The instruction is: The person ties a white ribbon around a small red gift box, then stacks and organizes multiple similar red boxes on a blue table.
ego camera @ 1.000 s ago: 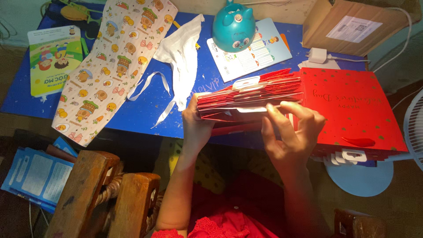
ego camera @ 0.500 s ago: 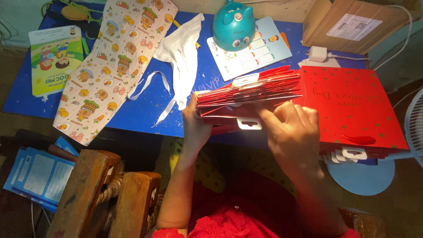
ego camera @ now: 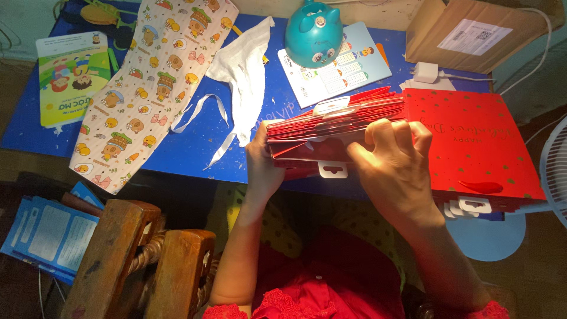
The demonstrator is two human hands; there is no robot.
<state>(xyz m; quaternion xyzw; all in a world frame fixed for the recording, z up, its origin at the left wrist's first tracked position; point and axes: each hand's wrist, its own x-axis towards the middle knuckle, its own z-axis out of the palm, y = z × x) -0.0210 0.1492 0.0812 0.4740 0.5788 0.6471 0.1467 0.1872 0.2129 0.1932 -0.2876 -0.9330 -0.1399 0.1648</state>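
Your left hand (ego camera: 263, 162) clamps the end of a stack of flat red paper gift bags (ego camera: 331, 133) at the blue desk's (ego camera: 195, 139) front edge, steadying it, while your right hand (ego camera: 393, 162) closes over the top, thumbing the layers apart.

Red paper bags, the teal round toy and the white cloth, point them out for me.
red paper bags (ego camera: 472, 142), head view, flat top face.
teal round toy (ego camera: 313, 26), head view, domed body.
white cloth (ego camera: 245, 71), head view, its middle.
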